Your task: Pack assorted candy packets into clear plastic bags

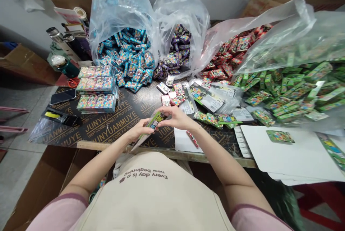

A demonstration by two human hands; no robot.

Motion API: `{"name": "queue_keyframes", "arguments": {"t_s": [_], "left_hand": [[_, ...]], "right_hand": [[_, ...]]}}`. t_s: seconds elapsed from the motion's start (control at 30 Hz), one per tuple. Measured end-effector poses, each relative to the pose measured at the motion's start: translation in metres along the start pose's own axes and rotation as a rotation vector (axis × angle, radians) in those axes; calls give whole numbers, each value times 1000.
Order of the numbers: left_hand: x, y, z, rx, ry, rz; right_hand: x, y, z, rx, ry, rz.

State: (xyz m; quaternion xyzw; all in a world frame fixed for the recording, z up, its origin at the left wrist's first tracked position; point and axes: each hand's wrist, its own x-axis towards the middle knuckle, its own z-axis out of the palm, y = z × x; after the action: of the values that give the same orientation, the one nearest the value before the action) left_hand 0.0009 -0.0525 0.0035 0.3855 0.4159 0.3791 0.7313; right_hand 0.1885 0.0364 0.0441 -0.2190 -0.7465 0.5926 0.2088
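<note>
Presently, the left fingers (147,130) are pinching the lower part of a green pack (155,121), while the right fingers (162,123), loosely curved, are holding its upper end. It is tilting above the table's (99,126) near edge.

Black printed plywood bench (134,98), 12 = far edge. At 9: phone (63,96) and black holder with something yellow in it (58,116). 10: stacked multicoloured packs (97,87). 11: blue packs (132,62) spilling from clear bag (121,4). 12: purple packs (176,58), bagged. 1–2: red packs (234,49). 3: green packs (291,87). 4: white sheets (258,148) overhanging near edge.
</note>
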Motion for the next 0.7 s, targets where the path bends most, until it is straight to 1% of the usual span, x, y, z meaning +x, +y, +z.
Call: {"name": "queue_keyframes", "arguments": {"t_s": [0.07,0.13,0.2,0.23,0.33,0.37,0.4,0.43,0.5,0.53,0.57,0.63,0.67,0.7], "left_hand": [[-3,-1,0,-73,-41,-54],[-5,0,-1,-86,-47,-85],[-6,2,-2,-40,-7,-78],[-6,3,-2,-14,24,-68],[-3,6,-4,14,97,-58],[-2,6,-5,6,117,-58],[-1,7,-5,-8,140,-54],[0,8,-6,-27,171,-40],[2,10,-6,-56,253,15],[3,12,-6,-54,293,44],[4,13,-6,-34,329,72],[7,13,-4,88,401,134],[10,12,-3,179,445,169],[12,10,-2,274,494,202]], "right_hand": [[-1,0,-4,-17,-62,-4],[-2,2,-8,-41,-98,-32],[-2,4,-9,-57,-88,-56],[-2,5,-9,-69,-54,-59],[0,8,-9,-136,89,-51],[1,10,-8,-160,160,-64],[1,13,-7,-175,259,-83],[2,16,-5,-174,384,-98],[4,25,1,-87,628,-84],[5,30,5,-2,680,-46],[6,36,11,97,657,4],[8,45,23,275,492,96],[9,48,28,323,424,126],[9,51,33,340,398,147]]}}
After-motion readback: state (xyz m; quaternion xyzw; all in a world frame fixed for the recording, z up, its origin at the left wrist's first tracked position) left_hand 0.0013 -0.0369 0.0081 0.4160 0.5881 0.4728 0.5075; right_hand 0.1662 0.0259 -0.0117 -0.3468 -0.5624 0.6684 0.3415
